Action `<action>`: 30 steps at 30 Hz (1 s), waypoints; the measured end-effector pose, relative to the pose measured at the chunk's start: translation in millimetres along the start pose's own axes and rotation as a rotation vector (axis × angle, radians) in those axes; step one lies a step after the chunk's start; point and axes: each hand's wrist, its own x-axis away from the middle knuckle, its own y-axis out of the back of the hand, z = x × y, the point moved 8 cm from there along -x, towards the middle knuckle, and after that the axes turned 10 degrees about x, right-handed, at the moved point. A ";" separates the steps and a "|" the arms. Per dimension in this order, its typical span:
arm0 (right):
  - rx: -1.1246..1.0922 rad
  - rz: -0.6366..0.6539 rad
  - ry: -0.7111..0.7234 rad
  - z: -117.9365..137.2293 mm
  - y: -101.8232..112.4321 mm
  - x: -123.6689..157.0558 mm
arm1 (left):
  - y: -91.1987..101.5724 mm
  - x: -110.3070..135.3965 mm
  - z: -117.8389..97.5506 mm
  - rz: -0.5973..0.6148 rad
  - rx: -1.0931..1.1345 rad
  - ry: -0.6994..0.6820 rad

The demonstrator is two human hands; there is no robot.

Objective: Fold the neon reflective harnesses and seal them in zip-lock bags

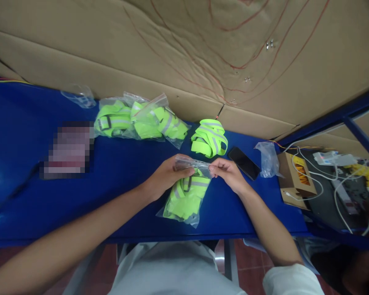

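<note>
A clear zip bag [184, 200] holds a folded neon-yellow reflective strap with grey stripes and a black buckle. It lies near the front edge of the blue table, its opening turned away from me. My left hand [167, 174] grips the left end of the bag's top edge, thumb on the near side. At the right end of that edge, my right hand [227, 172] pinches the plastic between thumb and fingers. Just beyond my hands sits a loose coiled reflective strap [209, 138], outside any bag. Whether the zip seal is closed I cannot tell.
Several bagged straps [141, 119] lie along the cardboard wall [80, 57]. A black phone [244, 162], an empty clear bag [268, 157] and a cardboard box [295, 176] are on the right, with white cables beyond. A blurred-out object [69, 151] lies left.
</note>
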 end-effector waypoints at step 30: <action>-0.049 -0.058 -0.036 2.0 5.7 6.2 | 1.7 3.4 5.2 -0.065 0.118 -0.010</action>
